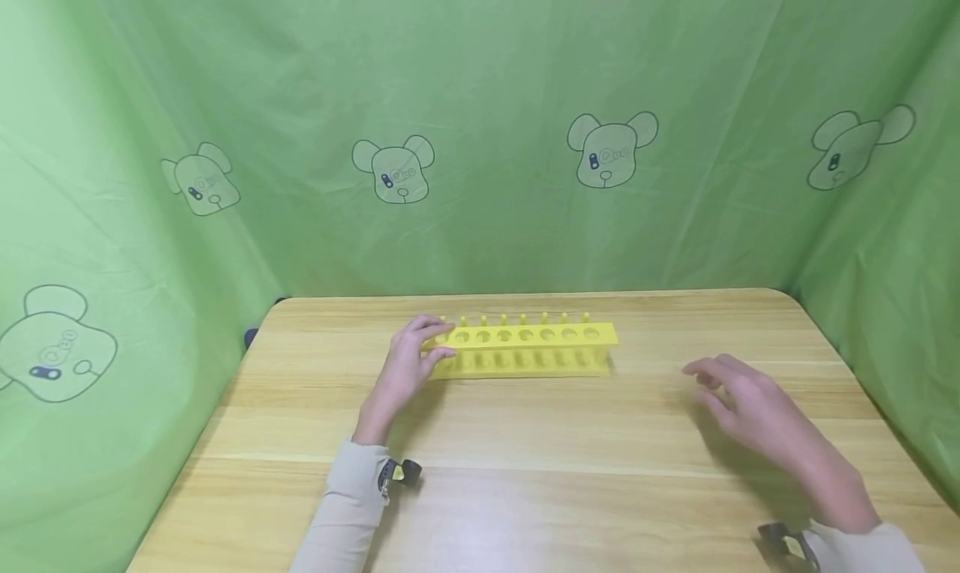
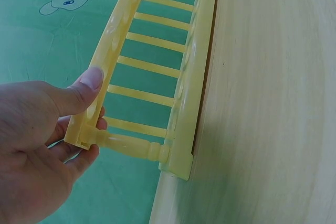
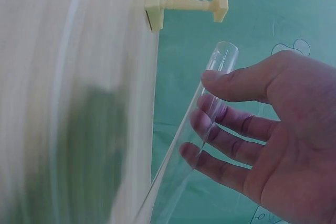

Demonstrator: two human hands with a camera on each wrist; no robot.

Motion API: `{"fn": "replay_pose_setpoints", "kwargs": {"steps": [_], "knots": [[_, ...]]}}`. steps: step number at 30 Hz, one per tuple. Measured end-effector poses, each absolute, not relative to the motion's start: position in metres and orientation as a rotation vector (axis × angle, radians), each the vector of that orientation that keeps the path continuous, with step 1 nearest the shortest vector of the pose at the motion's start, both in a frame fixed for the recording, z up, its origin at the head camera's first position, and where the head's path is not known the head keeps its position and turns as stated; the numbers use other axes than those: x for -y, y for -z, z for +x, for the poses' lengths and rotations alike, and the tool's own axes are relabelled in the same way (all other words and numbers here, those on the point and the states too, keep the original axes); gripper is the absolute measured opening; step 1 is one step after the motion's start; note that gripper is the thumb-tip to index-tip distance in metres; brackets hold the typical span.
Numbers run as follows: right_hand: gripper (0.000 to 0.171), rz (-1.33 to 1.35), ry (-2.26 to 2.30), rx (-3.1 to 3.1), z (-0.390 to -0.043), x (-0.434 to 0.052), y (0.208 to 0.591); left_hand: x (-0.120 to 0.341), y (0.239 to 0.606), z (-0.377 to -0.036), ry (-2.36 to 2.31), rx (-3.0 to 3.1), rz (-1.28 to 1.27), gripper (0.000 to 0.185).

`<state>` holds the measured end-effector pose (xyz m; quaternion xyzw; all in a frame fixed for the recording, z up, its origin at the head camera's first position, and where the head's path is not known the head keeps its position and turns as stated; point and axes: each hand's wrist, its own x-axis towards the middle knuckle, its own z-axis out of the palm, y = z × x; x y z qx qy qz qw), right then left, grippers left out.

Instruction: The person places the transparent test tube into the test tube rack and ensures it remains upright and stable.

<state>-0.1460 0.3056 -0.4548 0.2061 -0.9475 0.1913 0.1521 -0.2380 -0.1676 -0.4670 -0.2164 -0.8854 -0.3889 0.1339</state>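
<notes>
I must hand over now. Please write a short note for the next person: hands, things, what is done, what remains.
Left hand: holds the left end of the yellow tube rack; its grip is thumb on the top plate, fingers beneath.
Right hand: fingers open, against a clear glass tube; no closed grip shows.
Rack stands on the wooden table, mid-back.
Done: rack steadied.
Left: every rack hole in view is empty; likely the tube goes in.

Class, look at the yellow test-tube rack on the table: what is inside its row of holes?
The yellow rack shows seven open holes with nothing standing in them. The left hand grips its left end and covers that part. A clear glass tube lies by the right hand's fingers, outside the rack.
</notes>
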Motion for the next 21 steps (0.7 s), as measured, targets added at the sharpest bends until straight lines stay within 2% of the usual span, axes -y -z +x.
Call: {"fn": "replay_pose_setpoints", "kwargs": {"steps": [21], "knots": [[0.041, 0.581, -0.579, 2.658, -0.159, -0.311, 0.441, 0.168, 0.467, -0.239, 1.141, 2.566, -0.643, 0.044]]}}
